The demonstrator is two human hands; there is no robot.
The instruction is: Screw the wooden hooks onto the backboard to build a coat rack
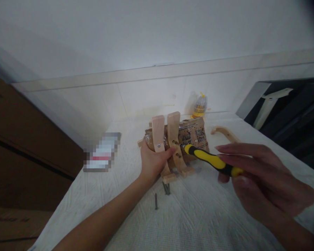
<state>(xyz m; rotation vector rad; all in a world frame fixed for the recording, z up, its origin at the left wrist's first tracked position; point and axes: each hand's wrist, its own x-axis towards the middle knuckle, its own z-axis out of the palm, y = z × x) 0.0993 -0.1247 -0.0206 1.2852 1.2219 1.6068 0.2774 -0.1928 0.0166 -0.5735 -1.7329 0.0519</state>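
Note:
Two curved wooden pieces (173, 127) stand side by side against a brown printed package (196, 134) on the cloth. My left hand (153, 158) grips them, its thumb laid across the right-hand piece. A screw head (159, 145) sits flush in the left-hand piece. In the fingers of my right hand (261, 177) is a yellow and black screwdriver (209, 160), its tip pointing at the upper hole of the right-hand piece. Whether the tip touches a screw there is too small to tell. Several loose screws (156, 201) lie on the cloth below.
Another curved wooden piece (226, 133) lies to the right. By the wall stands a small clear bag with a yellow tie (199, 106). A blurred-out flat object (102, 152) rests at left. Brown cardboard (28, 139) borders the left side, and a dark frame (290, 115) the right.

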